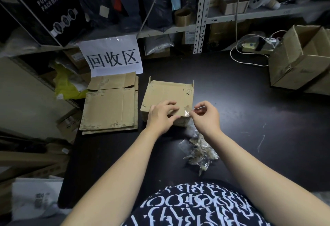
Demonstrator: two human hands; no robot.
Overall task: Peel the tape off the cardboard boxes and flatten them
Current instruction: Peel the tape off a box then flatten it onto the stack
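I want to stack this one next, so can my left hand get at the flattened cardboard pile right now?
Probably yes: the pile lies just left of the box your left hand holds, nothing between them.

Black tabletop (241, 100) lay open right of the brown cardboard box (167, 92); flattened brown cardboard sheets (110, 104) blocked its left, crumpled clear tape scraps (198, 151) its near-right.

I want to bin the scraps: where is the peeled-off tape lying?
In the head view the crumpled tape pile lies on the black table, right of centre, just nearer the person than the small box and the right hand.
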